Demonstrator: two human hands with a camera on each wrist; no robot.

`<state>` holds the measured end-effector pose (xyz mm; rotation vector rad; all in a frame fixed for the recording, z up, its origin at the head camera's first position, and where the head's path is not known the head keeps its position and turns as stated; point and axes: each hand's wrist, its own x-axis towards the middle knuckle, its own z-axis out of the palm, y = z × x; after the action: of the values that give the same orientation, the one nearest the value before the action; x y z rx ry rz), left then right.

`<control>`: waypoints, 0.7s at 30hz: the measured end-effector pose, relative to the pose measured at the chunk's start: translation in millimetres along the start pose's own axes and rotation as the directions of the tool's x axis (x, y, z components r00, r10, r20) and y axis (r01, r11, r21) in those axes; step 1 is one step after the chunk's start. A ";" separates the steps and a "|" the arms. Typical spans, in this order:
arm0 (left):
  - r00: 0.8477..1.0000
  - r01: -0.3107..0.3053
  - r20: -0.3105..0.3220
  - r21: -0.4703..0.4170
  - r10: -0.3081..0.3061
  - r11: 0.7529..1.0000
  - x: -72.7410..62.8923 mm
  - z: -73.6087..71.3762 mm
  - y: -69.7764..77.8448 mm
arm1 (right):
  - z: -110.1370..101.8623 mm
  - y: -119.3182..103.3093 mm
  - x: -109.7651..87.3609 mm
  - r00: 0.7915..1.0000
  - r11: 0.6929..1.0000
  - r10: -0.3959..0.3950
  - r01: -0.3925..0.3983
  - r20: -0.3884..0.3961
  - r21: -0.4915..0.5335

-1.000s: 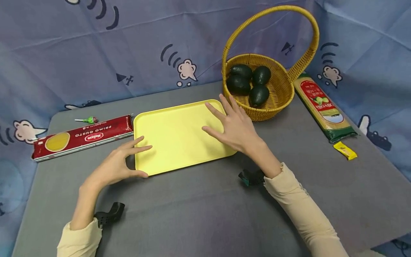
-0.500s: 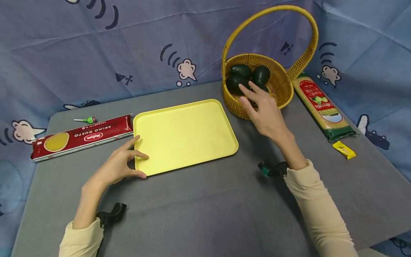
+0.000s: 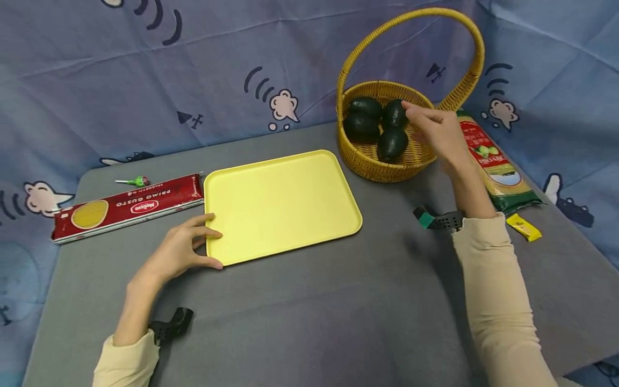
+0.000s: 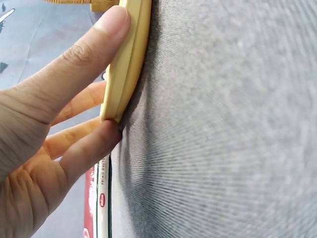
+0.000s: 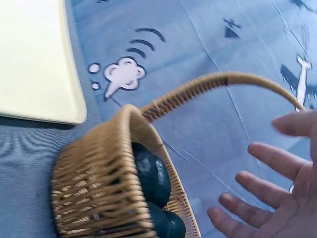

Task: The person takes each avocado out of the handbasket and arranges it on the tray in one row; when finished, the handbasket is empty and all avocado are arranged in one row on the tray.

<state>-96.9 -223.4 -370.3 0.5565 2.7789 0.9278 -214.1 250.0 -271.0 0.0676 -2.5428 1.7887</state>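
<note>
My left hand (image 3: 176, 250) holds the near left corner of a flat yellow tray (image 3: 282, 207). In the left wrist view the thumb lies along the tray's edge (image 4: 124, 64) and a finger touches its corner from below. My right hand (image 3: 442, 134) is raised over the right side of a yellow wicker basket (image 3: 372, 169) and holds nothing. Its fingers look spread and relaxed in the right wrist view. Several dark green avocados (image 3: 393, 144) lie inside the basket, whose tall handle (image 3: 411, 16) arches above.
A red spaghetti pack (image 3: 159, 196) lies left of the tray, with a lollipop (image 3: 140, 181) behind it. Right of the basket is a gold, red and green food packet (image 3: 505, 177), partly behind my right arm. A small yellow wrapped sweet (image 3: 524, 227) lies near it.
My right hand has moved right, from above the tray across the basket's front to its right side. My left fingers have drawn in a little at the tray corner.
</note>
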 end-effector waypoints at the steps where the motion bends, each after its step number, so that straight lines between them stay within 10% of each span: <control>1: 1.000 0.004 -0.002 0.000 -0.004 1.000 -0.1 0.0 0.3 | -3.5 -0.2 4.9 0.999 0.999 0.043 -0.043 0.006 0.027; 11: 0.999 0.037 -0.023 -0.019 -0.037 0.999 1.2 -1.5 2.3 | -36.3 13.4 54.8 0.930 0.926 0.337 -0.356 0.149 0.125; 21: 0.998 0.055 -0.015 -0.059 -0.056 0.997 1.6 1.3 0.0 | -50.8 40.0 85.0 0.895 0.911 0.375 -0.404 0.243 0.084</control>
<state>-98.0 -222.1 -371.5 0.4628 2.7566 1.0031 -301.0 309.8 -287.0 -0.2799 -2.7402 2.2052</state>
